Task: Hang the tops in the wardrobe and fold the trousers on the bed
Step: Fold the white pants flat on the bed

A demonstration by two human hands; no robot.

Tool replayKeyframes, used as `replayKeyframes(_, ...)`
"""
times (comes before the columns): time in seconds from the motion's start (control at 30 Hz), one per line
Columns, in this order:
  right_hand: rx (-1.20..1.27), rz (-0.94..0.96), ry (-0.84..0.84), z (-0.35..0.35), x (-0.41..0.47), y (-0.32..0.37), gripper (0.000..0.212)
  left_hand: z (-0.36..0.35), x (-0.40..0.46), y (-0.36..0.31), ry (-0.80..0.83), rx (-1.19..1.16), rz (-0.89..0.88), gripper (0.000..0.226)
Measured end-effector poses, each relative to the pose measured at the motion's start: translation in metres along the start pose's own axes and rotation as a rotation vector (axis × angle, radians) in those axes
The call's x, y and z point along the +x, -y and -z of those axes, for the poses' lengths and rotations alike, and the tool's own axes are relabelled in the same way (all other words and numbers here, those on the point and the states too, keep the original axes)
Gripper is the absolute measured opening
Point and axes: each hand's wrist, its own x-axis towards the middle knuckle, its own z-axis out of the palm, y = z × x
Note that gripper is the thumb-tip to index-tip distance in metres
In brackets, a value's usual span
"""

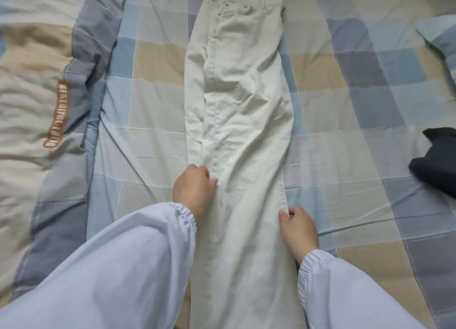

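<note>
Cream trousers [237,121], blue-beige-grey checked bedsheet [153,64] — pale lilac sleeves [128,267], black garment [436,165]

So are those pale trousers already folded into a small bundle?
No, the trousers lie stretched full length on the bed, one leg over the other.

Bed [158,86] covered by a checked sheet in blue, grey and beige. Lying directly on it: pale cream trousers [241,111] stretched lengthwise down the middle, waistband at the far end; a bunched quilt [37,81] in matching checks along the left; a dark garment [436,160] at the right edge.
</note>
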Motion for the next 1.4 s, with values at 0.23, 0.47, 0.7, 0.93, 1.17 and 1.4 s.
replayKeyframes(0.23,0.104,0.002,-0.112,0.001,0.059,0.048,0.023,0.000,0.051,-0.025,-0.031,0.118,0.085,0.024)
replayKeyframes(0.47,0.275,-0.050,-0.077,0.018,0.062,0.051,0.020,0.041,0.049,-0.010,-0.094,-0.136,0.136,0.014)
replayKeyframes(0.7,0.117,-0.170,-0.028,-0.006,0.071,0.054,0.016,0.026,0.056,0.022,-0.080,-0.458,0.452,0.015)
replayKeyframes(0.93,-0.160,0.201,-0.372,-0.035,0.094,0.093,0.056,0.038,0.104,-0.013,-0.270,-0.172,0.053,0.027)
replayKeyframes(1.17,-0.258,0.322,-0.499,-0.063,0.115,0.080,0.064,0.042,0.191,-0.052,-0.244,-0.012,-0.020,0.046)
replayKeyframes(1.4,-0.222,0.370,-0.539,-0.067,0.118,0.085,0.058,0.060,0.234,-0.088,-0.284,-0.014,0.061,0.036)
